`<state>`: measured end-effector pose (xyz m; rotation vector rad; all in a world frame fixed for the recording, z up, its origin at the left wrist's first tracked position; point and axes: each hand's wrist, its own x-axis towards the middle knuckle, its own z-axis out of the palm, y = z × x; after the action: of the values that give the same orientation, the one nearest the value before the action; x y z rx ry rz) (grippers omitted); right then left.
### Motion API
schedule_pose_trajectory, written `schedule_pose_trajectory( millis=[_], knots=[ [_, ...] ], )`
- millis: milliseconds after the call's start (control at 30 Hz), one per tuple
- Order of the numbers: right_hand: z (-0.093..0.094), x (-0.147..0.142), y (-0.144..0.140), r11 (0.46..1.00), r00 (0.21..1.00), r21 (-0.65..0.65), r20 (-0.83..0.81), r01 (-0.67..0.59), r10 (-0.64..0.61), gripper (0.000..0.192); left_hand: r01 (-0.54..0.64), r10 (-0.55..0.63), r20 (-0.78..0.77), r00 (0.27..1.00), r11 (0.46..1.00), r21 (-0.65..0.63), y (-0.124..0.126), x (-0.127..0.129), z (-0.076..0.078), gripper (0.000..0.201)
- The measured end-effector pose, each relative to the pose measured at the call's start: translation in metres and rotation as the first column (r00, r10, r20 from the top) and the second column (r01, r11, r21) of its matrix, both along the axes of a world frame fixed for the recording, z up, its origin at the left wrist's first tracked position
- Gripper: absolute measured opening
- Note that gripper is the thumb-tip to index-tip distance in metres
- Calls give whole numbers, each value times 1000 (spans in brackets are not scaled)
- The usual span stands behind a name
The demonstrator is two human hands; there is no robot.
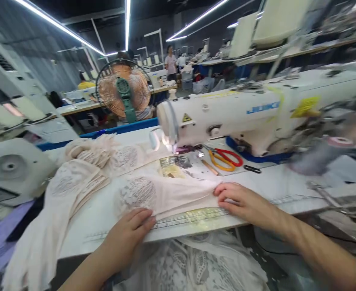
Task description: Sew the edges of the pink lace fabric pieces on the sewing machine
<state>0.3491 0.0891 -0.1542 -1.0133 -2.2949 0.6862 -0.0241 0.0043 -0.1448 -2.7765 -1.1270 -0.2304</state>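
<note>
A pale pink lace garment piece (166, 194) lies flat on the white sewing table (275, 186), in front of the white sewing machine (244, 115). My left hand (129, 230) rests palm down on its near left edge, fingers together. My right hand (241, 200) presses on its right end, fingertips curled onto the fabric. A measuring strip (193, 216) along the table's front edge runs between my hands. More pink lace fabric (75, 178) is heaped to the left and hangs off the table.
Scissors with red and orange handles (226, 158) lie by the machine base. A green and orange fan (124, 91) stands behind the table. White lace (193, 262) lies in my lap. People stand at far benches (170, 62). Another machine (11, 169) sits at left.
</note>
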Motion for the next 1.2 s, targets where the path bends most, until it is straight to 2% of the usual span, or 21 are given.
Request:
schedule_pose_trajectory(
  millis=[100, 300, 500, 633, 767, 900, 1000, 1100, 1200],
  knots=[
    [-12, 0, 4, 998, 997, 33, 50, 52, -54, 23, -32, 34, 33, 999, 996, -77, -3, 1, 1, 40],
    [-27, 4, 5, 994, 990, 70, 102, 86, -93, 24, -19, 24, 48, 999, 993, -112, -4, 4, 5, 37],
    [-33, 10, 5, 994, 986, 37, 132, 102, -106, 27, -25, 36, 64, 997, 987, -159, -5, 8, 12, 36],
    [-30, 9, 6, 996, 989, -14, 119, 91, -89, 25, -37, 40, 19, 999, 987, -156, -3, 9, 14, 37],
    [-15, 4, 2, 993, 995, -70, 44, 90, -87, 21, 6, -7, -12, 1000, 995, -97, -1, 4, 9, 42],
    [0, 1, -4, 985, 984, -147, -146, 85, -107, 11, 63, -65, 17, 998, 993, 100, 6, -5, -4, 51],
    [1, 3, -4, 974, 965, -148, -176, 171, -196, 8, 117, -121, 4, 993, 968, 220, 15, -11, -13, 54],
    [-2, 6, -4, 962, 945, -147, -201, 230, -257, 10, 138, -138, -16, 990, 959, 248, 21, -15, -18, 59],
    [-3, 5, -6, 960, 943, -147, -200, 238, -265, 13, 137, -127, -54, 990, 951, 278, 22, -20, -22, 63]
  ],
)
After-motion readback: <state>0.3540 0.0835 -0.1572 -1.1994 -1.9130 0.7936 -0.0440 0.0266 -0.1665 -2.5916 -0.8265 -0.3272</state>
